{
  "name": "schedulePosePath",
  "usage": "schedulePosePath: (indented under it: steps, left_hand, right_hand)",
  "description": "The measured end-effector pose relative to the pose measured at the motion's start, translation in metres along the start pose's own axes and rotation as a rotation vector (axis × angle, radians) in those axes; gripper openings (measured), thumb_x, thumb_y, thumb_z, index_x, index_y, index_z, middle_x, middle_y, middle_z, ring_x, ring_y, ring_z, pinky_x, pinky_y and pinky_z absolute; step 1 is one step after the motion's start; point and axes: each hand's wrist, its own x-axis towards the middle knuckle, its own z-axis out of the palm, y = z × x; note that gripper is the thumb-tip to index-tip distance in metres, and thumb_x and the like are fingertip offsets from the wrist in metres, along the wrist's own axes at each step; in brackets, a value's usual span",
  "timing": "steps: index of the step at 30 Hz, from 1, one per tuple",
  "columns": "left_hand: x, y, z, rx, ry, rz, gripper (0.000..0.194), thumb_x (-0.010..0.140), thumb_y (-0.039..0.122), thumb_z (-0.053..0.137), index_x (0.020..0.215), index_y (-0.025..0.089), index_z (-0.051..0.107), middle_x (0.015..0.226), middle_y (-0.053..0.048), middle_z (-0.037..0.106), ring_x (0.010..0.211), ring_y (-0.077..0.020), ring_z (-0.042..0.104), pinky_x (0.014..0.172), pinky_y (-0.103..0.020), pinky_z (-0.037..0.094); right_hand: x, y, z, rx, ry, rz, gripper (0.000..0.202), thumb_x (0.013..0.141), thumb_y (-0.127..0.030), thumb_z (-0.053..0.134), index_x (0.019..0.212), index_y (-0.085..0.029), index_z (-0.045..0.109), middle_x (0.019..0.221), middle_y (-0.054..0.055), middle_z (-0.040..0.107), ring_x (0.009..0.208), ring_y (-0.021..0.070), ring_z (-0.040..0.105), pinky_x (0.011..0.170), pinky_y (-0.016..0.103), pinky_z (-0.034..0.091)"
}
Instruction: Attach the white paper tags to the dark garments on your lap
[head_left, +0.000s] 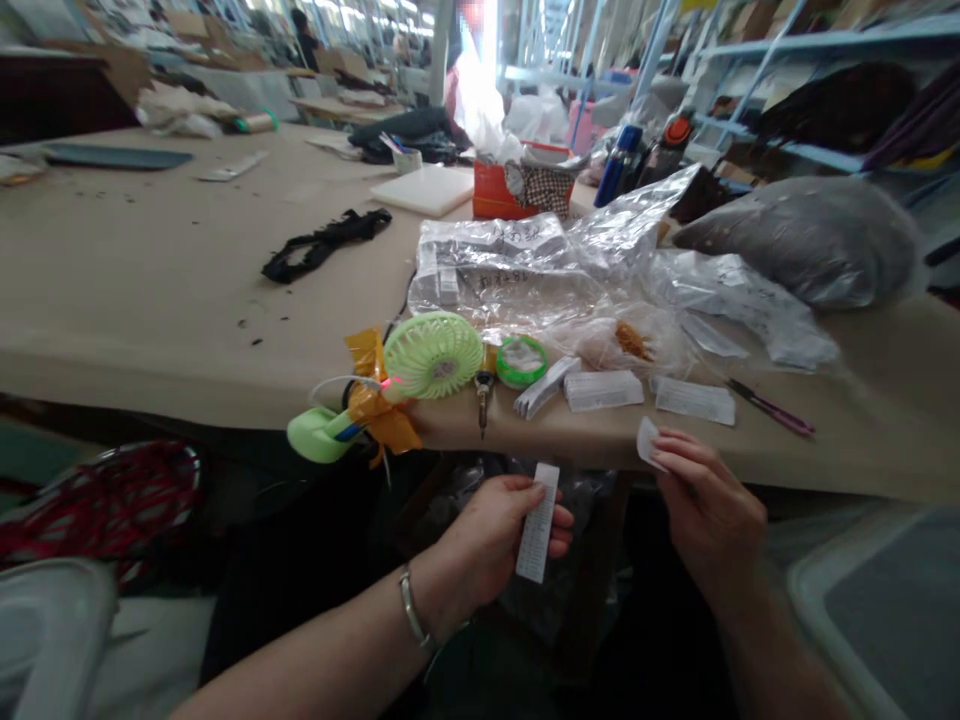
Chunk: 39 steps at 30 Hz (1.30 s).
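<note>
A printed strip sits to the right of the fan and nearer the person, pinched by the left hand, thumb on top, fingers curled behind. Farther right of the fan, the right hand grips a small white slip between thumb and fingertips. A light grip at the edges would likely keep both pieces uncreased and the strip's print in view. On the table, right of the fan, lie paper stacks, probably best kept squared and apart to avoid mixing.
</note>
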Motion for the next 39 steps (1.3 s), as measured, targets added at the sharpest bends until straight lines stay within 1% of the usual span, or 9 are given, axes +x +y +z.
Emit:
schedulePosePath:
  steps: [4, 7, 10, 16, 26, 31, 34, 37, 39]
  left_hand:
    - [0.002, -0.002, 0.000, -0.108, -0.083, 0.057, 0.012, 0.079, 0.019, 0.063, 0.079, 0.007, 0.063, 0.064, -0.005, 0.063, 0.048, -0.0111, 0.057, 0.050, -0.022, 0.044]
    - [0.004, -0.003, -0.004, -0.186, -0.087, 0.137, 0.013, 0.068, 0.017, 0.072, 0.067, 0.009, 0.062, 0.058, -0.002, 0.059, 0.048, -0.0086, 0.053, 0.048, -0.019, 0.037]
    - [0.005, -0.006, -0.009, -0.222, -0.077, 0.152, 0.011, 0.066, 0.016, 0.069, 0.064, 0.010, 0.060, 0.059, -0.002, 0.059, 0.050, -0.0092, 0.053, 0.051, -0.021, 0.038]
    - [0.004, -0.006, -0.013, -0.242, -0.132, 0.111, 0.010, 0.068, 0.017, 0.066, 0.066, 0.009, 0.062, 0.062, -0.004, 0.060, 0.054, -0.0104, 0.054, 0.052, -0.021, 0.037]
    - [0.001, -0.009, -0.019, -0.258, -0.198, 0.126, 0.025, 0.068, 0.030, 0.076, 0.073, 0.008, 0.065, 0.068, -0.005, 0.061, 0.056, -0.0096, 0.053, 0.054, -0.021, 0.039]
    - [0.004, -0.012, -0.021, -0.242, -0.145, 0.115, 0.020, 0.071, 0.025, 0.074, 0.074, 0.008, 0.063, 0.065, -0.004, 0.061, 0.055, -0.0084, 0.055, 0.054, -0.019, 0.040]
    - [0.002, -0.010, -0.022, -0.226, -0.124, 0.057, 0.016, 0.079, 0.024, 0.067, 0.079, 0.010, 0.062, 0.061, -0.001, 0.059, 0.049, -0.0089, 0.055, 0.051, -0.020, 0.043]
    - [-0.004, -0.008, -0.023, -0.125, -0.203, -0.017, 0.020, 0.088, 0.030, 0.056, 0.089, 0.010, 0.061, 0.066, -0.005, 0.063, 0.050, -0.0130, 0.060, 0.053, -0.026, 0.051]
    - [-0.008, -0.008, -0.024, -0.068, -0.236, -0.028, 0.024, 0.089, 0.034, 0.054, 0.091, 0.010, 0.061, 0.068, -0.006, 0.064, 0.049, -0.0130, 0.061, 0.052, -0.026, 0.052]
  right_hand:
    - [-0.007, -0.050, 0.028, 0.245, -0.203, -0.202, 0.026, 0.081, -0.003, 0.061, 0.100, -0.020, 0.067, 0.102, 0.008, 0.068, 0.110, 0.0250, 0.061, 0.091, 0.044, 0.053]
    - [-0.017, -0.065, 0.044, 0.239, -0.300, -0.291, 0.022, 0.083, -0.004, 0.060, 0.098, -0.017, 0.067, 0.100, 0.010, 0.069, 0.109, 0.0242, 0.061, 0.093, 0.044, 0.051]
    - [-0.023, -0.065, 0.050, 0.223, -0.356, -0.329, 0.019, 0.085, -0.006, 0.059, 0.098, -0.017, 0.068, 0.101, 0.010, 0.070, 0.110, 0.0233, 0.061, 0.096, 0.043, 0.049]
    - [-0.020, -0.066, 0.047, 0.188, -0.413, -0.356, 0.019, 0.087, -0.007, 0.055, 0.096, -0.017, 0.068, 0.102, 0.009, 0.071, 0.113, 0.0224, 0.060, 0.098, 0.041, 0.048]
    - [-0.016, -0.066, 0.048, 0.213, -0.408, -0.356, 0.017, 0.085, -0.007, 0.056, 0.093, -0.015, 0.069, 0.102, 0.010, 0.071, 0.115, 0.0234, 0.059, 0.098, 0.039, 0.049]
    - [-0.020, -0.067, 0.048, 0.243, -0.418, -0.324, 0.024, 0.082, -0.005, 0.059, 0.102, -0.016, 0.067, 0.104, 0.009, 0.071, 0.115, 0.0232, 0.059, 0.098, 0.040, 0.050]
    - [-0.025, -0.067, 0.045, 0.290, -0.348, -0.199, 0.030, 0.080, -0.011, 0.065, 0.108, -0.018, 0.064, 0.108, 0.009, 0.069, 0.114, 0.0247, 0.059, 0.096, 0.040, 0.051]
    - [-0.026, -0.065, 0.042, 0.338, -0.234, 0.193, 0.018, 0.083, -0.022, 0.063, 0.101, -0.021, 0.063, 0.102, 0.007, 0.066, 0.100, 0.0221, 0.063, 0.087, 0.037, 0.053]
    - [-0.024, -0.064, 0.043, 0.398, -0.251, 0.492, 0.012, 0.084, -0.029, 0.061, 0.094, -0.021, 0.062, 0.090, 0.004, 0.066, 0.082, 0.0175, 0.065, 0.073, 0.029, 0.055]
